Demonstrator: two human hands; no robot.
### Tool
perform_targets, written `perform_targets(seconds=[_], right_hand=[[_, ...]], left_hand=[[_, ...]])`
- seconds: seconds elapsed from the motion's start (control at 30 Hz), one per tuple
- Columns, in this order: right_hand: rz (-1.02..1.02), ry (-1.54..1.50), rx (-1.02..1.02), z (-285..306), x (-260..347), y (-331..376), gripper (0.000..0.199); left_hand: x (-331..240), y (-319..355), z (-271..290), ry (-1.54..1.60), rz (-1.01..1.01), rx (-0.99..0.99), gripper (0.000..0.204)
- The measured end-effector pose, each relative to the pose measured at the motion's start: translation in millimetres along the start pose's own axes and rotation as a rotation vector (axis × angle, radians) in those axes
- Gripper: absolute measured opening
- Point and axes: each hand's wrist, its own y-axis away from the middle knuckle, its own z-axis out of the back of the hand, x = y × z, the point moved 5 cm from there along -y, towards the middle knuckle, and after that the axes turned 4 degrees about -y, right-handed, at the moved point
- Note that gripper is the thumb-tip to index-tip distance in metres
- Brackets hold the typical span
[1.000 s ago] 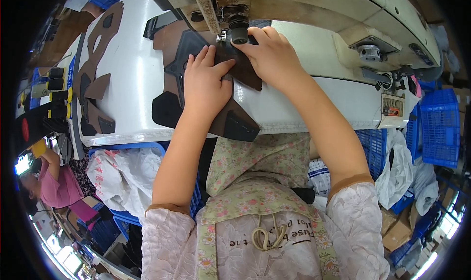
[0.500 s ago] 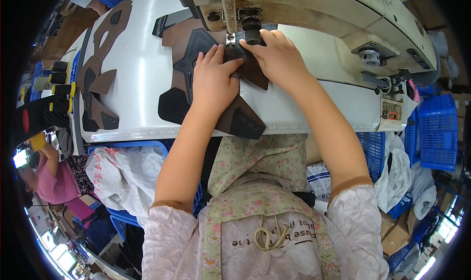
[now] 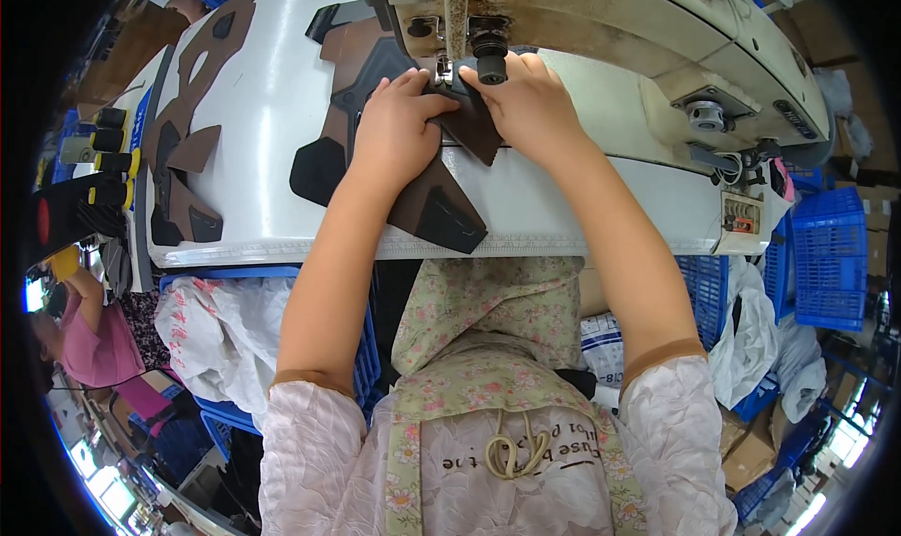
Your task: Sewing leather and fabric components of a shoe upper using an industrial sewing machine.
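Note:
A brown and black cut shoe-upper piece (image 3: 427, 198) lies on the white sewing table (image 3: 563, 207) under the needle area of a beige sewing machine (image 3: 601, 29). My left hand (image 3: 394, 132) presses flat on the piece, fingers pointing at the presser foot. My right hand (image 3: 526, 104) rests on the piece's right part, fingertips beside the black knob (image 3: 490, 62) of the machine head. Both hands hold the piece down against the table.
A stack of similar brown cut pieces (image 3: 188, 151) lies on the table's left side. Blue plastic crates (image 3: 831, 254) stand at the right, with white bags (image 3: 221, 329) under the table edge. Another person in pink (image 3: 89, 339) sits at the far left.
The view has shifted so the machine head sits closer. Both hands have slid with the piece a little further under the needle area.

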Motion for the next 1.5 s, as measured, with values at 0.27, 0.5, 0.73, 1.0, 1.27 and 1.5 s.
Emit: perform_targets(seconds=[0.27,0.5,0.73,1.0,1.27,1.5], right_hand=[[-0.028,0.011,0.016,-4.9,-2.2,-1.9,0.030],[-0.028,0.017,0.008,-4.9,-2.7,-1.0,0.032],[-0.018,-0.002,-0.040,-7.9,-6.3,-3.4,0.028],[0.009,0.006,-0.110,-11.3,-5.8,-6.5,0.020],[0.014,0.015,-0.169,-9.9,-3.3,-7.4,0.016],[-0.100,0.033,-0.017,-15.3,-4.1,-9.5,0.022]], left_hand=[[-3.4,0.0,0.2,-0.023,-0.005,0.009,0.049],[2.4,-2.1,-2.2,0.031,-0.009,-0.036,0.039],[1.0,-8.5,-1.5,0.038,-0.014,0.000,0.040],[7.7,-12.2,-3.9,0.052,-0.040,-0.045,0.042],[7.4,-13.5,-1.2,0.063,-0.049,-0.046,0.041],[5.6,-13.2,0.6,0.072,-0.025,-0.043,0.042]])
